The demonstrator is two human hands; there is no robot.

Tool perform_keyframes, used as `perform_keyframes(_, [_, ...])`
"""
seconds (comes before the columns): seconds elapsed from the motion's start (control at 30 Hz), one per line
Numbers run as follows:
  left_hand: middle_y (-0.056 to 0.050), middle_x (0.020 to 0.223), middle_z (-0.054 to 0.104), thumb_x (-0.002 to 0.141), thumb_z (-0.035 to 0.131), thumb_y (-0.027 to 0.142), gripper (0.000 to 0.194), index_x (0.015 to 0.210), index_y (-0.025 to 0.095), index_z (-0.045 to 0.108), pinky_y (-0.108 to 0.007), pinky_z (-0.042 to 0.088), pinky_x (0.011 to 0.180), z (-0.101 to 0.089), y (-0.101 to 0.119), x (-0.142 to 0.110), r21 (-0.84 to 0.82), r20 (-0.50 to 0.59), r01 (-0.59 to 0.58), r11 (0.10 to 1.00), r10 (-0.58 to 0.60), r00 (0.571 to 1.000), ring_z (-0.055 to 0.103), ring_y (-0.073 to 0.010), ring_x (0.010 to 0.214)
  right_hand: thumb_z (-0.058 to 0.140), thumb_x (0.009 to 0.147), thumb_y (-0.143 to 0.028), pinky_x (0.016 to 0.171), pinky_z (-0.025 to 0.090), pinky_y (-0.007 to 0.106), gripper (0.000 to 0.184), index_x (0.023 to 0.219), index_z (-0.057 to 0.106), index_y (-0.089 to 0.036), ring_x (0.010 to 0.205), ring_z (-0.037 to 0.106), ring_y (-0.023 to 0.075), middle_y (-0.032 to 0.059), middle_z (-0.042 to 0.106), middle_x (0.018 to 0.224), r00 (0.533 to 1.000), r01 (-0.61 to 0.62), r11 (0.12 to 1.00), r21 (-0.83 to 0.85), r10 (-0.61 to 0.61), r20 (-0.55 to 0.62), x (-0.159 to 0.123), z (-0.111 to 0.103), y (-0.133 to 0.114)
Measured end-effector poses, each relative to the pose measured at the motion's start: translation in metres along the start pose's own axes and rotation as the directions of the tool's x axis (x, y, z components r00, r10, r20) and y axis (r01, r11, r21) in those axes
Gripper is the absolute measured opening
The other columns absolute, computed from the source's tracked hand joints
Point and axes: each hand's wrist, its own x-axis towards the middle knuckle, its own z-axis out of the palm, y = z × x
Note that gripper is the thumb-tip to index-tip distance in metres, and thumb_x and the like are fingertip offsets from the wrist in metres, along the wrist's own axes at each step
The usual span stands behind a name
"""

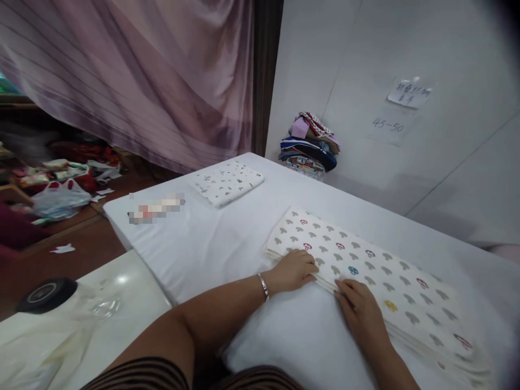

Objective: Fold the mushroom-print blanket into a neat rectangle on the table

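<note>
A long folded white cloth (pixel 357 254), printed with grey, red, blue and yellow mushroom-like shapes, lies in several layers across the white-covered table. My left hand (pixel 294 269), with a silver bangle at the wrist, is closed over its near edge towards the left end. Just to the right, my right hand (pixel 359 306) pinches the same edge between thumb and fingers. The fingertips of both hands are partly hidden against the layers. Farther back lies a smaller folded white cloth (pixel 231 183) with dark little prints, apart from both hands.
A blurred-out item (pixel 156 208) lies on the table's left part. Beside the table, a white surface (pixel 130 309) holds a black round object (pixel 47 295) and clear plastic. Folded clothes (pixel 309 143) are stacked by the wall. A pink curtain (pixel 195 70) hangs behind; bags (pixel 60 197) sit on the floor.
</note>
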Motion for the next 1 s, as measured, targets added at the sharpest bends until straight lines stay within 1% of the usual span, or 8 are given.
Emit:
perform_keyframes(0.2, [-0.005, 0.1, 0.059, 0.088, 0.051, 0.031, 0.017, 0.098, 0.021, 0.061, -0.031, 0.036, 0.082, -0.007, -0.014, -0.012, 0.078, -0.01, 0.065, 0.995, -0.064, 0.998, 0.05, -0.0183, 0.097, 0.046, 0.09, -0.035, 0.083, 0.047, 0.039, 0.028, 0.108, 0.063, -0.022, 0.095, 0.055, 0.0228, 0.0078, 0.062, 0.101, 1.0, -0.01, 1.0, 0.0, 0.01, 0.024, 0.002, 0.0, 0.002])
perform_keyframes(0.33, [-0.007, 0.102, 0.059, 0.088, 0.051, 0.03, 0.018, 0.101, 0.021, 0.061, -0.033, 0.036, 0.085, -0.02, -0.029, -0.032, 0.122, -0.039, 0.15, 0.981, -0.146, 0.989, 0.05, -0.0192, 0.099, 0.047, 0.089, -0.034, 0.083, 0.047, 0.039, 0.028, 0.108, 0.063, -0.021, 0.096, 0.055, 0.0235, 0.0083, 0.062, 0.102, 1.0, -0.007, 1.0, -0.002, 0.007, 0.024, 0.002, 0.0, 0.001])
perform_keyframes(0.53, [-0.006, 0.104, 0.06, 0.087, 0.051, 0.027, 0.016, 0.099, 0.022, 0.061, -0.033, 0.038, 0.084, -0.052, -0.041, -0.063, 0.185, -0.122, 0.325, 0.928, -0.306, 0.944, 0.051, -0.0198, 0.099, 0.046, 0.089, -0.032, 0.084, 0.046, 0.039, 0.029, 0.107, 0.064, -0.021, 0.096, 0.055, 0.0233, 0.0085, 0.062, 0.102, 0.999, -0.018, 1.0, 0.009, 0.017, 0.045, 0.006, -0.002, -0.003])
perform_keyframes(0.7, [-0.006, 0.11, 0.058, 0.086, 0.052, 0.024, 0.019, 0.103, 0.022, 0.06, -0.032, 0.04, 0.084, -0.064, -0.035, -0.07, 0.214, -0.14, 0.423, 0.88, -0.401, 0.905, 0.051, -0.0203, 0.1, 0.046, 0.088, -0.033, 0.084, 0.046, 0.039, 0.029, 0.107, 0.064, -0.021, 0.096, 0.055, 0.023, 0.0079, 0.062, 0.102, 0.999, -0.034, 0.999, 0.001, 0.034, 0.038, 0.007, -0.001, -0.004])
perform_keyframes(0.8, [-0.005, 0.113, 0.056, 0.086, 0.048, 0.02, 0.025, 0.109, 0.024, 0.057, -0.028, 0.042, 0.079, -0.065, -0.031, -0.07, 0.168, -0.142, 0.5, 0.85, -0.481, 0.865, 0.054, -0.0177, 0.097, 0.045, 0.088, -0.034, 0.084, 0.046, 0.04, 0.03, 0.107, 0.064, -0.021, 0.096, 0.055, 0.0232, 0.0079, 0.062, 0.102, 0.999, -0.043, 0.999, -0.007, 0.043, 0.025, 0.005, -0.001, -0.003])
perform_keyframes(0.87, [-0.004, 0.112, 0.056, 0.085, 0.047, 0.019, 0.027, 0.111, 0.025, 0.055, -0.027, 0.042, 0.076, -0.065, -0.028, -0.07, 0.115, -0.133, 0.562, 0.819, -0.548, 0.826, 0.056, -0.0161, 0.093, 0.046, 0.087, -0.035, 0.084, 0.046, 0.039, 0.03, 0.106, 0.065, -0.022, 0.096, 0.056, 0.0233, 0.0082, 0.063, 0.103, 0.998, -0.054, 0.998, -0.018, 0.054, 0.039, 0.006, -0.001, -0.001])
perform_keyframes(0.93, [-0.003, 0.108, 0.058, 0.084, 0.048, 0.021, 0.025, 0.109, 0.024, 0.054, -0.026, 0.041, 0.074, -0.064, -0.025, -0.069, 0.042, -0.133, 0.642, 0.765, -0.633, 0.763, 0.058, -0.0154, 0.09, 0.047, 0.087, -0.036, 0.083, 0.045, 0.039, 0.029, 0.105, 0.066, -0.023, 0.096, 0.056, 0.0234, 0.008, 0.063, 0.104, 0.997, -0.056, 0.998, -0.029, 0.058, 0.059, 0.011, 0.002, 0.0])
perform_keyframes(1.0, [-0.002, 0.1, 0.06, 0.083, 0.052, 0.026, 0.021, 0.103, 0.022, 0.054, -0.025, 0.04, 0.072, -0.063, -0.022, -0.067, -0.037, -0.142, 0.724, 0.689, -0.721, 0.678, 0.058, -0.0154, 0.087, 0.047, 0.087, -0.036, 0.083, 0.045, 0.039, 0.029, 0.107, 0.065, -0.025, 0.096, 0.056, 0.0235, 0.0076, 0.063, 0.104, 0.997, -0.035, 0.999, -0.022, 0.036, 0.071, 0.022, 0.01, -0.004])
